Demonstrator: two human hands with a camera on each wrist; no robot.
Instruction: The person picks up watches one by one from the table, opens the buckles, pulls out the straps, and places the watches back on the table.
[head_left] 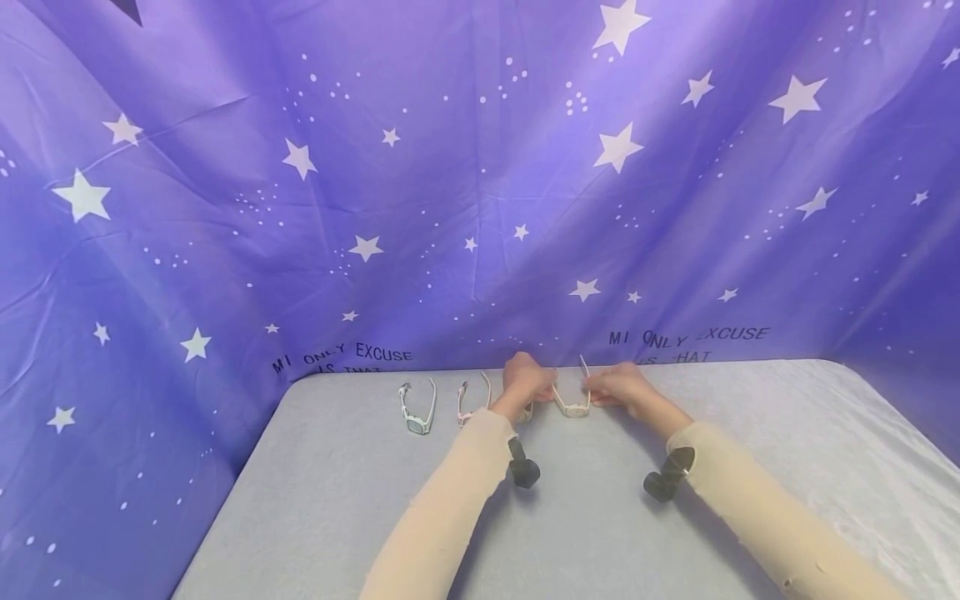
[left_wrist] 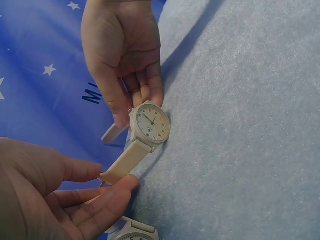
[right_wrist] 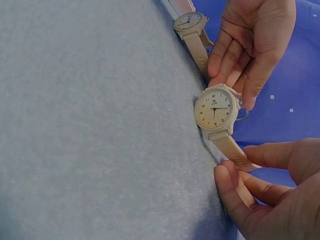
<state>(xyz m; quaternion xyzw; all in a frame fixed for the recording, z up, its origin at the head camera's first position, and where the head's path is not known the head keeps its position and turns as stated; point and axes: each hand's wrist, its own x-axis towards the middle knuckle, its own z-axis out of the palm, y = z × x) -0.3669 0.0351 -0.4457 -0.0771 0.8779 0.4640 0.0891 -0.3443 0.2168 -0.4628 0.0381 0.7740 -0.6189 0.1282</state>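
A cream wristwatch with a round white dial lies near the back of the table, its strap open. My left hand pinches the strap's buckle end between thumb and fingers, plain in the left wrist view. From the other side, my right hand pinches the free strap end. The watch case sits dial outward between both hands. Beside the left hand stands another beige watch, partly hidden behind that hand in the head view.
A pinkish watch and a green-faced watch stand in a row to the left on the grey cloth-covered table. Behind the table's far edge hangs a purple curtain with white stars.
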